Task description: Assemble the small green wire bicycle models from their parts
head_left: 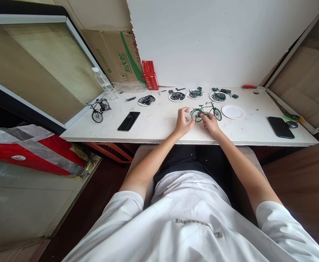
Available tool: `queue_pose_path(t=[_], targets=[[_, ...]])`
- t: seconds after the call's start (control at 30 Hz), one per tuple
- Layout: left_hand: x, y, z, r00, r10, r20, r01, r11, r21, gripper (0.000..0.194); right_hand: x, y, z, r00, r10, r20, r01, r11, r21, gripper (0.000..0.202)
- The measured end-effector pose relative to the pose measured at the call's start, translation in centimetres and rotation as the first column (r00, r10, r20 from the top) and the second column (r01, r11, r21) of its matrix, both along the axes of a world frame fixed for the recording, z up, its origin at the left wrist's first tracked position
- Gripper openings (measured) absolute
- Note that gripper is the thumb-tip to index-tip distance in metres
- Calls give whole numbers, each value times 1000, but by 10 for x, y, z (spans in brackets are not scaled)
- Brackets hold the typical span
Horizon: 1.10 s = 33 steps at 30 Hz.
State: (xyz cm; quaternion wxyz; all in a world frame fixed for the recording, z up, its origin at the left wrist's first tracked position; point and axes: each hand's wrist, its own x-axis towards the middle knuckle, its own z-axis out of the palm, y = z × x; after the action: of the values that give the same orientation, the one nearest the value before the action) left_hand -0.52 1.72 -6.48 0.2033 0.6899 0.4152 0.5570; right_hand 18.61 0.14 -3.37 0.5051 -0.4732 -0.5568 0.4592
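A small green model bicycle [216, 113] is held upright just above the white table, near its front edge. My right hand [210, 123] pinches its lower frame between thumb and fingers. At the bicycle's left wheel is my left hand [184, 123], its fingers curved and apart, with the thumb close to the wheel; nothing shows inside its grasp. To the right of the bicycle lies a bare white paper plate [233, 112]. Behind it, another plate [212, 97] carries green bicycle parts [218, 96].
A black model bicycle [97, 112] stands at the table's left, near a clear bottle [105, 83]. Plates of dark parts [147, 100] line the back beside a red box [150, 76]. Phones lie at left [129, 121] and right [281, 127]. The table's front edge [159, 141] is close.
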Motion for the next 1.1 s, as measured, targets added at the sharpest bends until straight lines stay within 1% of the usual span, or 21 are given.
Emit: queue_pose_path(t=[0.03, 0.1, 0.2, 0.27, 0.37, 0.43, 0.5, 0.57, 0.63, 0.67, 0.73, 0.83, 0.87, 0.97, 1.1], targets=[[0, 4, -2, 999, -1, 32, 2, 999, -49, 61, 0, -1, 1, 1000, 9, -15, -9, 1000, -3, 66], [0, 13, -5, 992, -41, 118, 59, 987, -152, 60, 0, -2, 2, 999, 33, -27, -33, 999, -6, 66], [0, 20, -7, 957, -155, 246, 224, 933, -281, 55, 0, -4, 3, 997, 75, -36, -76, 997, -11, 65], [1, 20, -6, 928, -229, 293, 318, 897, -308, 49, 0, -4, 3, 994, 93, -59, -94, 995, -13, 65], [1, 19, -4, 909, -283, 306, 375, 876, -304, 46, 0, -3, 1, 991, 99, -91, -101, 995, -17, 63], [2, 18, -4, 904, -286, 317, 383, 871, -307, 51, 1, -2, 0, 989, 99, -106, -101, 995, -19, 62], [2, 18, -6, 901, -268, 342, 376, 874, -308, 61, 1, -1, -1, 987, 95, -126, -98, 995, -21, 62], [2, 19, -9, 901, -223, 372, 341, 894, -290, 73, 1, -1, -2, 985, 86, -152, -90, 996, -26, 61], [1, 20, -12, 905, -170, 391, 281, 927, -248, 78, 1, 0, -3, 981, 68, -183, -76, 997, -33, 62], [1, 20, -12, 908, -148, 391, 249, 942, -224, 77, 0, 0, -3, 979, 59, -198, -68, 997, -36, 63], [0, 19, -11, 922, -130, 365, 209, 960, -185, 67, 0, 0, -3, 975, 48, -217, -57, 998, -38, 64], [-1, 16, -7, 936, -165, 311, 222, 962, -157, 43, 0, 0, -2, 972, 51, -228, -60, 998, -30, 65], [-1, 15, -5, 935, -178, 306, 233, 961, -152, 38, 0, 0, -2, 972, 55, -227, -63, 998, -25, 65], [0, 13, -2, 924, -193, 329, 251, 957, -145, 36, 0, -1, -2, 975, 74, -211, -77, 997, -4, 66], [0, 13, -3, 918, -219, 331, 278, 950, -141, 36, 0, -2, -3, 978, 101, -183, -99, 995, 22, 66]])
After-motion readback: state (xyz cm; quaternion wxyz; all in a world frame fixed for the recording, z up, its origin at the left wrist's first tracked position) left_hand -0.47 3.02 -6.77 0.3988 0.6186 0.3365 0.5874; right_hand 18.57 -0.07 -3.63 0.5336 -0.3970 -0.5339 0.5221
